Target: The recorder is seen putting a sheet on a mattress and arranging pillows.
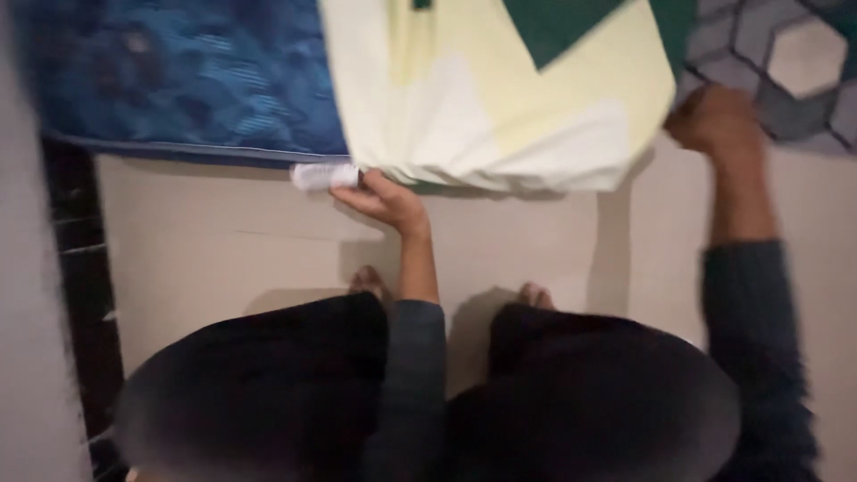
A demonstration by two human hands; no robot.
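While the person stands over the bed edge, both hands are on the pale yellow sheet (500,116). Left hand (386,198) is curled under the sheet's lower hem, fingers closed on the fabric edge. Just left of that hand, touching the fingertips, sits a small white tag (323,176) at the mattress seam. Right hand (717,120) is fisted tight on the sheet's right corner, pulled up and out; the frame is motion-blurred there, so the exact finger grip is unclear. The sheet spans between the two hands and drapes over the blue patterned mattress (187,76), which lies exposed beyond the left hand. A dark green patch (558,27) shows on the sheet above both hands. A grey hexagon-print cover (794,62) lies just past the right hand. Beige floor (223,250) and bare feet below the hands.
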